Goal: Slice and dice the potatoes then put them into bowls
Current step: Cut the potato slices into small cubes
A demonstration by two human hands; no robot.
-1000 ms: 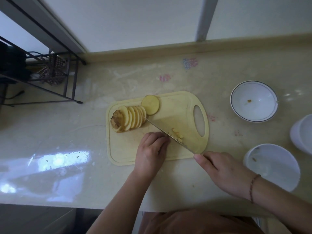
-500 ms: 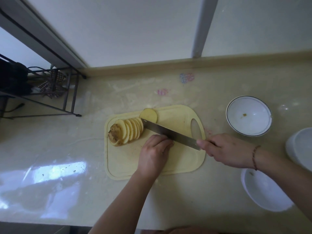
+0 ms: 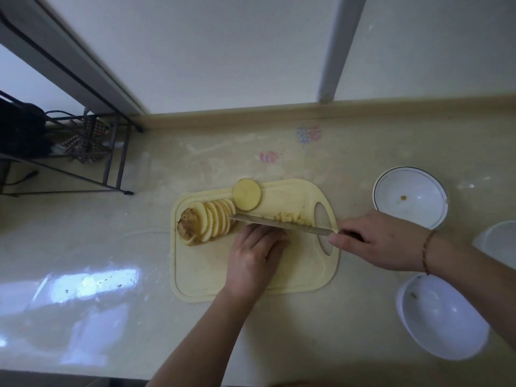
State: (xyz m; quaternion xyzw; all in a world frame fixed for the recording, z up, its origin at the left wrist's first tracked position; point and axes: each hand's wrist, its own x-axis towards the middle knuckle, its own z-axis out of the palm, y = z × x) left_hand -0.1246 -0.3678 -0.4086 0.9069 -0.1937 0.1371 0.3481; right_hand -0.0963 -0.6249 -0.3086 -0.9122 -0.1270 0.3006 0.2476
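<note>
On the beige counter [image 3: 251, 331] we see a yellow cutting board [image 3: 195, 275] with a fanned row of potato slices [image 3: 215, 219]. Our right hand [image 3: 382, 241] grips the knife [image 3: 268, 220], its blade lying across the board beside small diced pieces [image 3: 291, 217]. Our left hand [image 3: 254, 256] rests with curled fingers just before the blade; what it holds we cannot tell. Two white bowls [image 3: 410, 201] stand to the right.

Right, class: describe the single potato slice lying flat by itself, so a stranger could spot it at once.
Start at the pale yellow cutting board in the middle of the counter and look to its far edge. There a lone round slice lies flat, overhanging the rim. Unlike the fanned row of slices beside it, which lean on edge, it shows its whole round face.
</note>
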